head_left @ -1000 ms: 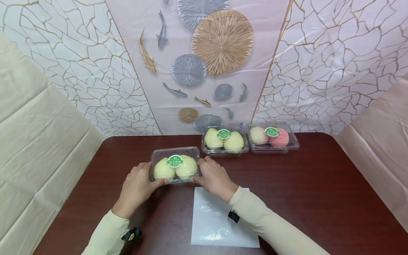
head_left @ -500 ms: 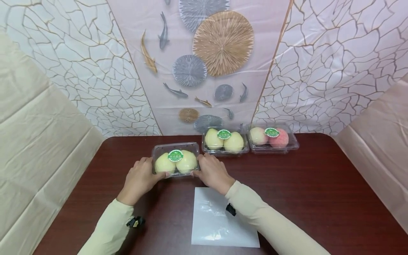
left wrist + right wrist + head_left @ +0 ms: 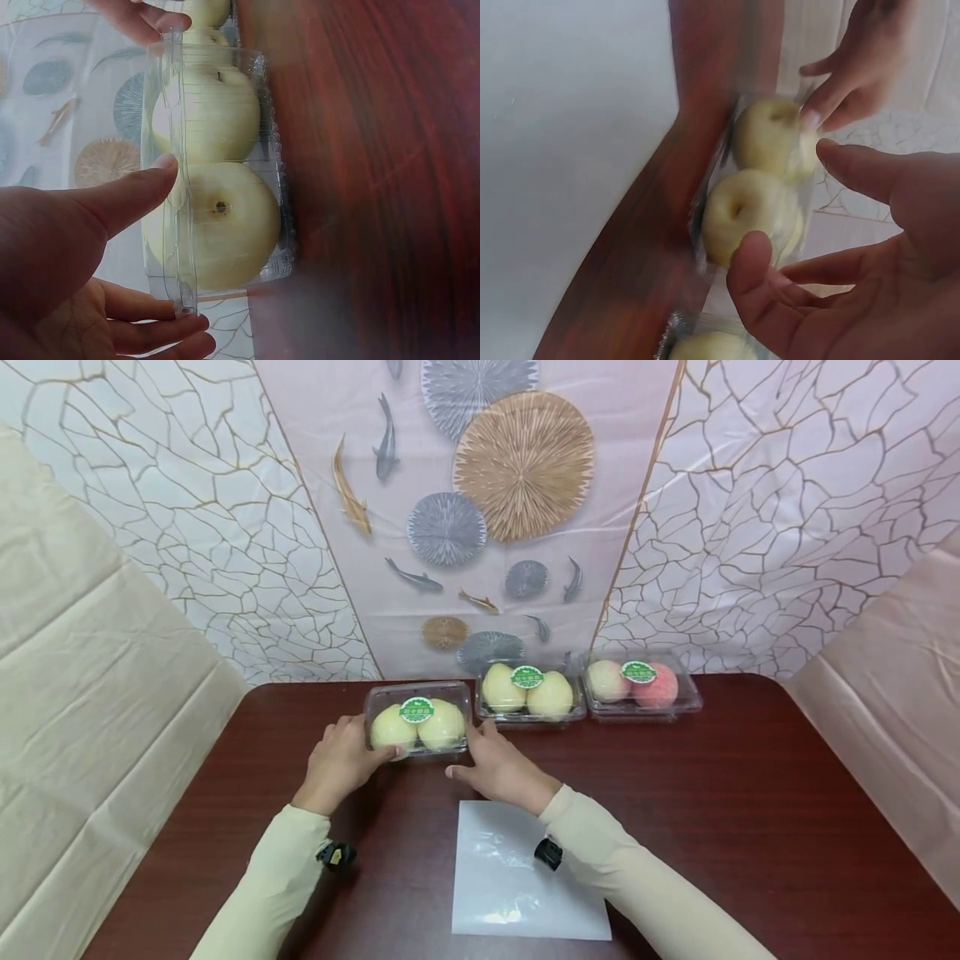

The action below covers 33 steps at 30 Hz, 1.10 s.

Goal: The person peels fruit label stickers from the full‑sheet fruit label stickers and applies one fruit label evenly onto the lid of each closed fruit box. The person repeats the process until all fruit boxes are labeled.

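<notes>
A clear plastic fruit box [image 3: 450,690] with two pale yellow-green fruits [image 3: 441,725] stands on the table, a green-and-white label [image 3: 416,710] on its lid. My left hand [image 3: 341,764] grips its left end; in the left wrist view the thumb lies against the lid's rim and the fingers are at the end wall. At the other end is my right hand [image 3: 510,768], its thumb away from the box. In the right wrist view its fingers [image 3: 751,259] look loosely bent beside the fruit; whether they touch the plastic is unclear.
To the right stand a second box of pale fruits [image 3: 551,696] and a box [image 3: 686,697] with one pale and one pink fruit. A white sheet [image 3: 510,877] lies near the front of the dark red table [image 3: 750,827]. Patterned fabric [image 3: 525,468] hangs behind.
The fruit box has moved back, into line beside the other boxes, with both hands following. My right thumb has come off its front edge; the left hand still holds on.
</notes>
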Tool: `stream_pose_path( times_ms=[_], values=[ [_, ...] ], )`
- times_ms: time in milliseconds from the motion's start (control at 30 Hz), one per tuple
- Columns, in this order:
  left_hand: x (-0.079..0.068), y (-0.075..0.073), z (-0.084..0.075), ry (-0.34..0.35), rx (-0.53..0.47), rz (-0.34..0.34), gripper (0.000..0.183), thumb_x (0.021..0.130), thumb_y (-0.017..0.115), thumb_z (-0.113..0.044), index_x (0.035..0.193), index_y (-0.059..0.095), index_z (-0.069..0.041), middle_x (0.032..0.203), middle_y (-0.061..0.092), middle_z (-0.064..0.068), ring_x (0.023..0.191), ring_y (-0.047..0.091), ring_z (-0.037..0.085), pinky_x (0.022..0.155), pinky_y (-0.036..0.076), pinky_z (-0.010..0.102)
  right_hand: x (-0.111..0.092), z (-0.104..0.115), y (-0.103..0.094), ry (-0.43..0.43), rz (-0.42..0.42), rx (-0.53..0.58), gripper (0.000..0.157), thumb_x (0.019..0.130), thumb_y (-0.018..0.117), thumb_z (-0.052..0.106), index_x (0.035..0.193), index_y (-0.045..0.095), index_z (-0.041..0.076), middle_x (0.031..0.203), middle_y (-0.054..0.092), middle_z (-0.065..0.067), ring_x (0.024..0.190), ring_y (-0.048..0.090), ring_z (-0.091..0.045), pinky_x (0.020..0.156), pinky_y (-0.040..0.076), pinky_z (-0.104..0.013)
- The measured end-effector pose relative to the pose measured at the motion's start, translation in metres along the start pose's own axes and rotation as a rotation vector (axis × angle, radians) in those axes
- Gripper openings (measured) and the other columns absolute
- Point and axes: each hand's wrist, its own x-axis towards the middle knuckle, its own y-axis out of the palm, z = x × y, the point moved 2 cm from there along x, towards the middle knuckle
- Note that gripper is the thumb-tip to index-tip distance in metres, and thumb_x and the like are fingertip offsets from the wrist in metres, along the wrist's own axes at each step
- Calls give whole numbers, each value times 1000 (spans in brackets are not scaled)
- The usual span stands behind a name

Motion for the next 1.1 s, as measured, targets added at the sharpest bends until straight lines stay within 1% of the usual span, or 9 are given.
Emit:
stream_pose_path(
  times_ms=[67, 167, 367, 467, 600, 667, 800, 933, 1100],
  values=[
    [4, 0, 0, -9, -11, 2, 73, 92, 80, -44, 142, 59, 5, 132, 62, 29, 117, 57, 46, 90, 51, 63, -2, 2, -1, -6, 10, -7, 85, 104, 69, 32, 164, 22, -6, 162, 28, -37, 121, 63, -33, 99, 53, -44],
    [10, 0, 0, -22, -27, 16, 74, 95, 78, -43, 146, 55, 5, 135, 60, 29, 120, 55, 45, 91, 50, 62, -2, 4, -2, -7, 26, -13, 84, 105, 69, 33, 162, 25, -10, 160, 31, -34, 121, 62, -32, 100, 53, -44],
    [24, 2, -2, -35, -65, 38, 69, 96, 78, -41, 144, 56, 3, 132, 63, 27, 123, 57, 46, 90, 51, 62, -2, 0, -2, 15, 55, 43, 84, 106, 67, 36, 163, 24, -7, 162, 30, -28, 134, 56, -34, 108, 49, -48],
    [30, 2, -1, -43, -85, 45, 67, 95, 79, -40, 142, 58, 3, 129, 64, 26, 121, 59, 46, 89, 52, 61, -5, -2, -3, -9, 56, 72, 80, 106, 67, 34, 163, 29, -6, 162, 35, -27, 139, 53, -35, 111, 46, -49],
    [36, 2, 1, -50, -113, 73, 71, 96, 77, -40, 148, 53, 3, 136, 61, 28, 126, 56, 47, 95, 50, 64, -14, -2, -6, -74, 53, 107, 69, 105, 68, 30, 157, 40, -5, 151, 52, -26, 134, 58, -38, 109, 48, -51],
    [39, 1, 2, -56, -123, 84, 75, 97, 76, -40, 151, 49, 3, 140, 57, 29, 131, 52, 49, 99, 48, 66, -20, -3, -9, -99, 46, 127, 63, 105, 68, 27, 155, 45, -5, 146, 57, -25, 129, 62, -39, 105, 51, -51],
    [45, 0, 3, -59, -130, 92, 80, 98, 75, -40, 157, 42, 2, 146, 52, 32, 136, 49, 51, 103, 46, 67, -33, -11, -16, -136, 13, 134, 53, 104, 68, 24, 148, 54, -4, 142, 62, -23, 121, 66, -38, 98, 55, -48],
    [54, 1, 0, -41, -138, 116, 80, 100, 73, -37, 161, 37, 0, 152, 48, 32, 141, 45, 52, 111, 41, 66, -46, -27, -24, -164, -24, 136, 45, 104, 68, 21, 140, 61, -4, 133, 67, -22, 110, 69, -31, 90, 57, -40],
    [64, 1, -2, -33, -145, 148, 80, 100, 71, -35, 161, 34, 2, 154, 45, 33, 143, 42, 53, 115, 38, 64, -61, -46, -35, -151, -81, 157, 38, 104, 69, 20, 134, 66, -2, 125, 71, -18, 105, 71, -25, 85, 58, -37]
  ],
)
